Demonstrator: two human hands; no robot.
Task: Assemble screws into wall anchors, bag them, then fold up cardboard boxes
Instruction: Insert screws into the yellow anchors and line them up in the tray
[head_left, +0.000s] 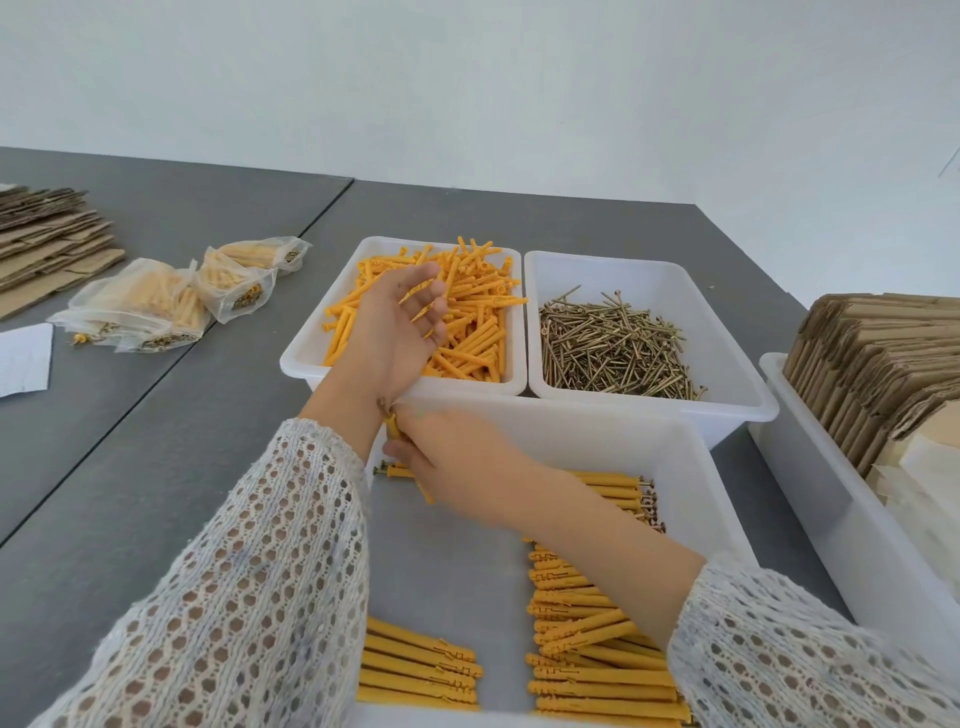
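Grey tabletop (156, 467) runs back to a plain white wall, and three white bins crowd its middle. At the far left of these, the anchor bin (311, 358) holds a loose heap of yellow wall anchors (478, 332) lying every way. Just right of it, the screw bin (727, 374) holds a tangle of brass screws (613, 348).

Over the anchor heap the left hand (400, 322) hovers palm up, fingers loosely spread, with a couple of anchors resting across them; their long axes run from near left to far right, though the tip end is too small to read. Nearer, over the near bin (675, 447), the right hand (447, 457) is curled around a yellow anchor whose ends stick out above and below the fist, its long axis running far to near with a slight lean. Whether a screw is already seated in it I cannot tell.

Finished pieces (597, 644) lie in tidy rows in that bin, long axes left to right; in the far row the screw heads point right.

Risks, as I judge them: the anchors on the open palm are barely held and could roll off the fingers; the crossing forearms could knock each other; and dropping the gripped piece carelessly could skew the neat rows, slowing the bagging later.

Filled bags (171, 301) sit at far left, flat cardboard (883, 364) at right.
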